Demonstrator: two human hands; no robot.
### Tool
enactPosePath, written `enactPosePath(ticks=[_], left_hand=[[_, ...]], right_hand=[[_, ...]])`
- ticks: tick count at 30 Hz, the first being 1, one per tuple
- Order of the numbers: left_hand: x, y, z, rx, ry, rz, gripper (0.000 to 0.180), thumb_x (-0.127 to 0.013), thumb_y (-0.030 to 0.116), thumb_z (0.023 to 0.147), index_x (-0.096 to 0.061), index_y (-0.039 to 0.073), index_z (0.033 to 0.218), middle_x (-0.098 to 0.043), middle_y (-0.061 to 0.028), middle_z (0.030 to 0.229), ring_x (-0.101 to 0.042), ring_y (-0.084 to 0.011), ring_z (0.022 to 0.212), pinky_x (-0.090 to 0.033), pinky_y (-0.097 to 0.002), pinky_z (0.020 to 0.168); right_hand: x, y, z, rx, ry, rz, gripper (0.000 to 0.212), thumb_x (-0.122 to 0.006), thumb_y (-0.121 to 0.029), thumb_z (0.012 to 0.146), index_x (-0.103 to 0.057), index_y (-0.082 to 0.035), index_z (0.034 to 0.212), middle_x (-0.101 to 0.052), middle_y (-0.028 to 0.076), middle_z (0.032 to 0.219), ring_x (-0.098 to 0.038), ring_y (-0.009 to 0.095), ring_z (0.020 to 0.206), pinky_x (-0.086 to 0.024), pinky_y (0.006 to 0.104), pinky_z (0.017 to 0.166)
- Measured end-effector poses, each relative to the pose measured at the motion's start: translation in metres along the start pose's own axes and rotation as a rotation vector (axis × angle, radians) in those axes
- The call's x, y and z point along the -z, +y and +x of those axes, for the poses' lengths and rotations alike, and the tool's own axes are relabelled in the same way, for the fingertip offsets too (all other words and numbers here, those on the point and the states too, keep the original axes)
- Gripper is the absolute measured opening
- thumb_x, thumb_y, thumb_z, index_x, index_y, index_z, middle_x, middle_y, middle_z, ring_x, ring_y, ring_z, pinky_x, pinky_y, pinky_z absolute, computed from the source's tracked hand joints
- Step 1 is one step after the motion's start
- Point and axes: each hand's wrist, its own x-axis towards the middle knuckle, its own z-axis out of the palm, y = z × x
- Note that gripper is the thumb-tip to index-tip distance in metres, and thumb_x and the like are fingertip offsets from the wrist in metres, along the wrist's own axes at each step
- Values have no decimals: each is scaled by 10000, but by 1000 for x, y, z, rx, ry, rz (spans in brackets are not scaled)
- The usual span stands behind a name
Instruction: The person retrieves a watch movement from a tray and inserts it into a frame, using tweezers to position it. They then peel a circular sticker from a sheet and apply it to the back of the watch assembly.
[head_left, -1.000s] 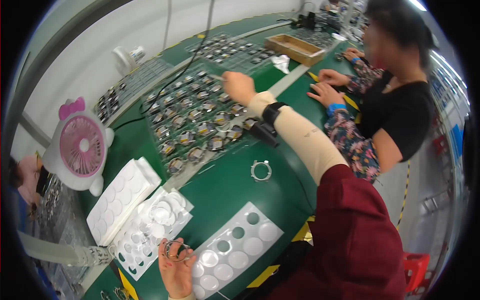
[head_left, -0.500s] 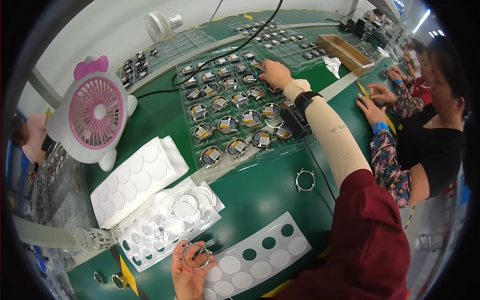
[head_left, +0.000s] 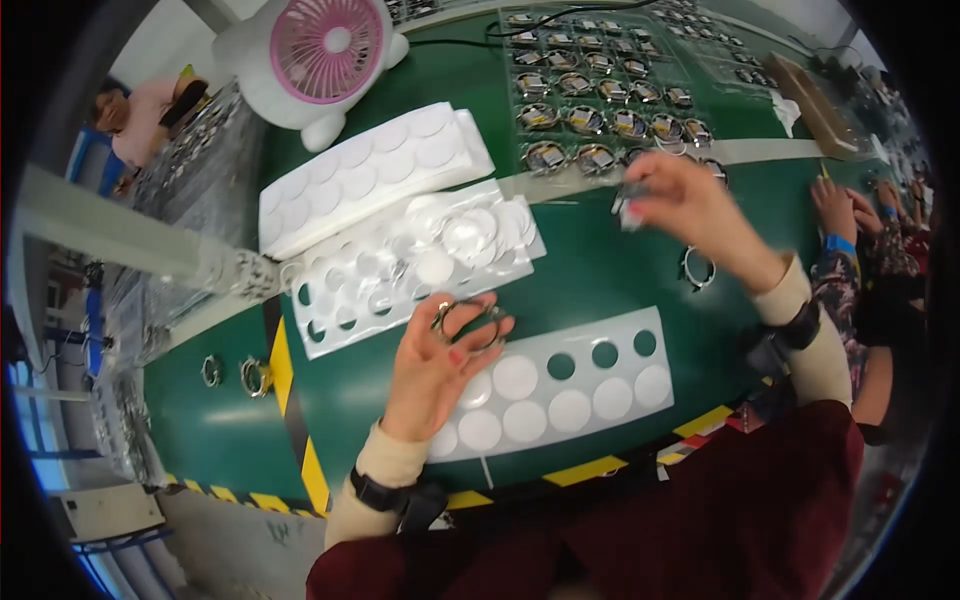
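My left hand is closed on a thin metal watch case ring, its fingers around the rim, above a sheet of round white stickers. That sheet has several cut-out holes showing green table. My right hand is raised over the table by the near edge of a clear tray. Between its thumb and fingers is a small round watch module, blurred by motion. Rows of similar round modules with pale labels fill the tray. Another metal case ring lies on the table below my right hand.
A stack of white sticker sheets and a used sheet with loose discs lie at left. Behind them stands a pink-and-white fan. Two small rings sit near the striped tape. Other people work at right and far left.
My right hand has come back from the far tray toward me and now holds a module. My left hand still holds the ring. The view has swung, shifting the table.
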Motion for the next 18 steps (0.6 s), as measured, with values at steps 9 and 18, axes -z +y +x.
enactPosePath(ticks=[9, 18], left_hand=[[-17, -14, -2, -36, -3, -189, 262, -526, 97, 864, -426, 83, 1105, -425, -166, 1276, -419, -294, 1186, -393, -364, 950], [-72, -25, 25, 134, 24, -123, 197, -491, 215, 902, -501, 51, 1011, -523, -121, 1109, -509, -178, 1035, -422, -318, 890]], right_hand=[[-91, -33, -52, 381, 230, -307, 342, -653, 9, 711, -530, -11, 1029, -579, 104, 924, -610, 173, 749, -503, 270, 626], [-101, -44, -58, 347, 274, 19, 474, -669, -22, 709, -488, -21, 1147, -573, 110, 1013, -604, 144, 779, -494, 240, 608]])
